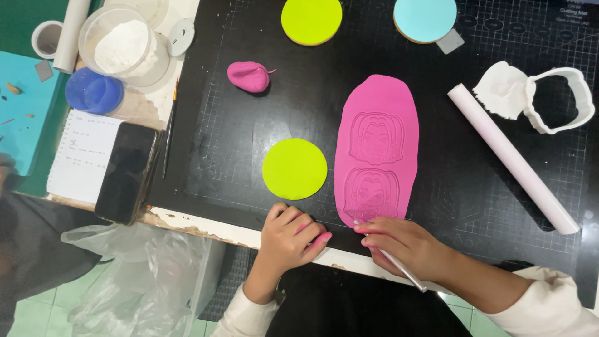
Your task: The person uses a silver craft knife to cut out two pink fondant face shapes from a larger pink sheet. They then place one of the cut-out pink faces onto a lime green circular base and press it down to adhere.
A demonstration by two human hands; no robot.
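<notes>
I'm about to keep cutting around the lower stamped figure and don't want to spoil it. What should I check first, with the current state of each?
1. Right hand grips thin metal tool: ok.
2. Tool tip sits at near edge of pink sheet: ok.
3. Left hand off the sheet, resting on black mat: ok.
4. Lower stamped figure unsmudged: ok.
5. Green disc apart from sheet: ok.
6. Sheet free of the mat: cannot tell.

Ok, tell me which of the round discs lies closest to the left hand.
The yellow-green disc just above the left hand, left of the pink sheet. The other yellow-green disc and the light blue disc lie at the mat's far edge.
</notes>
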